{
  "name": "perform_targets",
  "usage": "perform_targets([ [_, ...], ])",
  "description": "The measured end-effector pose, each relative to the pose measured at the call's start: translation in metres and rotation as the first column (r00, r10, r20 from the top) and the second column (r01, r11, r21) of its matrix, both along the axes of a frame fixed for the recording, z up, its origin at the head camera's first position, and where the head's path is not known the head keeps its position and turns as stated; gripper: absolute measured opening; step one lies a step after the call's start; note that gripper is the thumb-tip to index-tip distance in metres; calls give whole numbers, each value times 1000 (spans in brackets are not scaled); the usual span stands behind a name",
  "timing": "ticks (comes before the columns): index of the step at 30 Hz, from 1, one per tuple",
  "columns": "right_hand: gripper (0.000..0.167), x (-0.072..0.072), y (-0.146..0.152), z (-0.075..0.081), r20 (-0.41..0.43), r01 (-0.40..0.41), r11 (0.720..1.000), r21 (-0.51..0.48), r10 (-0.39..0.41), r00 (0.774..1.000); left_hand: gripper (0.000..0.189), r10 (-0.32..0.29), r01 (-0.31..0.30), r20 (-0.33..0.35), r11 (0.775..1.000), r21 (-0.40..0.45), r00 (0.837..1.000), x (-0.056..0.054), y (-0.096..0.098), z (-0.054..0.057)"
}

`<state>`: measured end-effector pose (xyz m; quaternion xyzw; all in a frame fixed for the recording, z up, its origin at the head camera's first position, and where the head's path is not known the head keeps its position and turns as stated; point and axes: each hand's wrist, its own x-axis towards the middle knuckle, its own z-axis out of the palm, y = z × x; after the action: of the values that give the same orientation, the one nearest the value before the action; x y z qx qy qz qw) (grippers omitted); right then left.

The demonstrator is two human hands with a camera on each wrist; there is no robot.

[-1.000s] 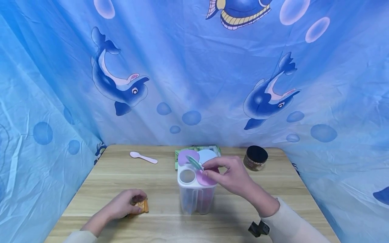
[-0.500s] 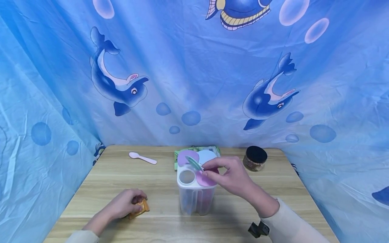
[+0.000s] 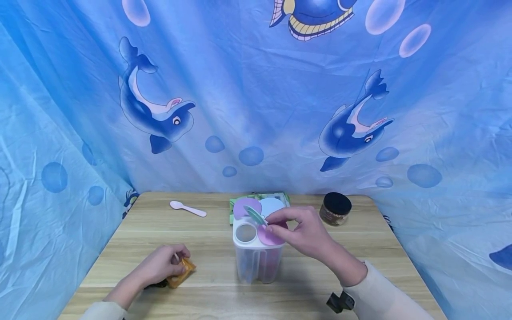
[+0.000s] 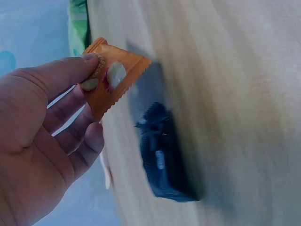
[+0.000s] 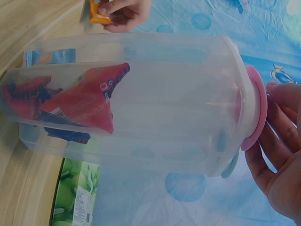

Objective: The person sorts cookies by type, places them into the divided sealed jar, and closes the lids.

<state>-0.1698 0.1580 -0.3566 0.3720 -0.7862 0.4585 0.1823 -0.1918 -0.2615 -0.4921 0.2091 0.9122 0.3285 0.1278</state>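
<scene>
My left hand (image 3: 162, 265) pinches an orange snack packet (image 4: 115, 77) between thumb and fingers, lifted off the table. A dark packet (image 4: 162, 157) lies on the wood below it. Mid-table stands a clear storage container (image 5: 174, 99) with a white top and coloured lids. Its front left round opening (image 3: 246, 232) is uncovered. My right hand (image 3: 306, 229) pinches the raised, tilted green lid (image 3: 255, 215) above the pink lid (image 3: 271, 236). Inside the container are red packets (image 5: 87, 99) and a light blue packet (image 5: 54, 57).
A pale pink spoon (image 3: 188, 208) lies at the back left. At the back right is a jar (image 3: 335, 214) with a black lid. Behind the container lies a green package (image 5: 75, 193). A blue dolphin-print curtain (image 3: 256, 89) surrounds the wooden table (image 3: 216, 298).
My left hand has raised the orange packet slightly, and a dark packet now shows beneath it. The right hand and the green lid have stayed in place.
</scene>
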Motion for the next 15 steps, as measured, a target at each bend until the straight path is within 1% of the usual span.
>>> perform_targets([
  [4,19,0,0,0,4,1,1000,-2,-1,1000,28,-15,15,-20,1000,25,1000,-1,1,11],
  [7,18,0,0,1,12,6,1000,-5,-6,1000,26,-22,23,-50,999,21,998,-2,4,23],
  [12,17,0,0,1,19,9,1000,-7,-9,1000,16,-16,17,-106,1000,7,994,-2,14,52],
  [15,18,0,0,1,15,11,1000,0,-11,1000,11,6,-4,-156,1000,13,988,-1,23,71],
])
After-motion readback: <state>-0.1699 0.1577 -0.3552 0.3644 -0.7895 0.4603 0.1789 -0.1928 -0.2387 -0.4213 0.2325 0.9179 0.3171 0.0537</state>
